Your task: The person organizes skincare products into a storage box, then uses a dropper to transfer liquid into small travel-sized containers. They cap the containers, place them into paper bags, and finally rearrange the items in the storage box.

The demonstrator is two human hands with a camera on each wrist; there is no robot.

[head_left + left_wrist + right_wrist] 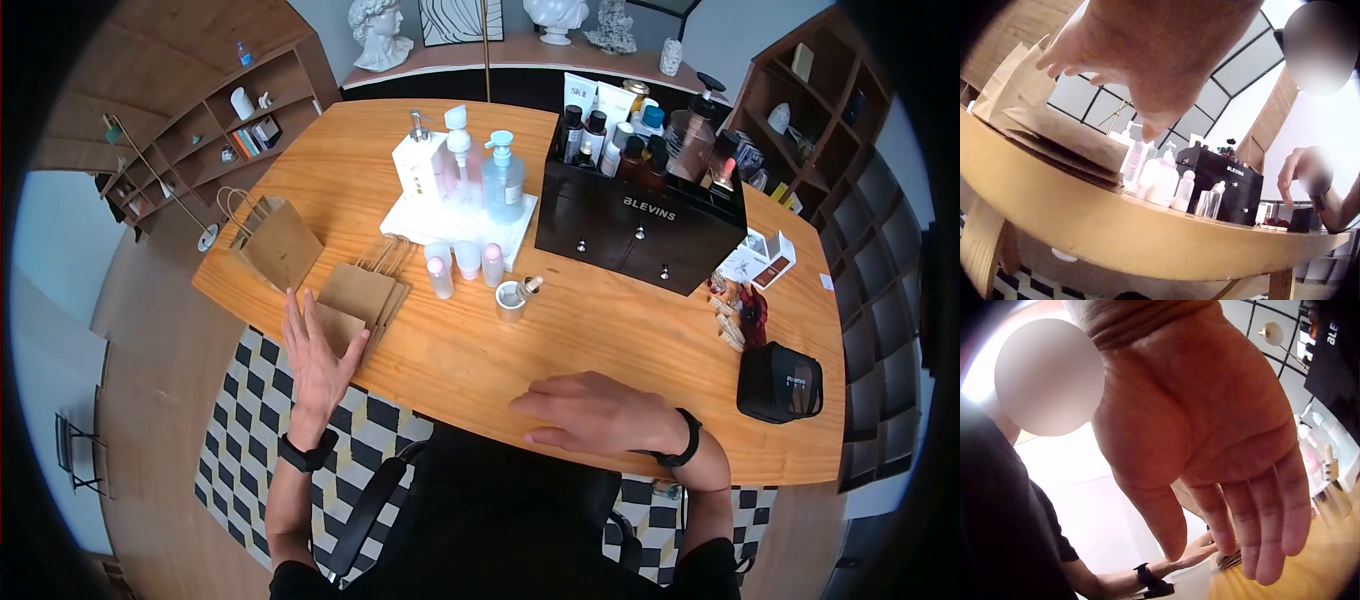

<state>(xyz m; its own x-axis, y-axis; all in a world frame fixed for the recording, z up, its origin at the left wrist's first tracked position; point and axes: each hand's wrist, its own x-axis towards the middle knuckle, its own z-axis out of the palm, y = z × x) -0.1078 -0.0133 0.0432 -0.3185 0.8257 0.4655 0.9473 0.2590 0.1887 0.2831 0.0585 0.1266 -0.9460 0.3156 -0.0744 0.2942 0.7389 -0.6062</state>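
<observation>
Flat brown paper bags point(360, 297) lie stacked at the table's left front edge. My left hand point(320, 360) is over the stack's near left side with fingers spread, holding nothing; in the left wrist view this hand point(1147, 56) appears above the bags point(1066, 137). An upright paper bag point(277, 243) stands just beyond its fingertips. My right hand point(600, 412) is over the front of the table, fingers extended and empty; the right wrist view shows its palm point(1204, 419). Nearest to it is a small silver-white container point(510, 302) with a dropper-like top.
Small pink-capped bottles point(440, 278) stand mid-table before a white tray point(515, 240) with pump bottles. A black cosmetics organizer point(640, 225) is at the back right. White boxes point(770, 262), a dark red item point(753, 315) and a black case point(780, 383) sit on the right.
</observation>
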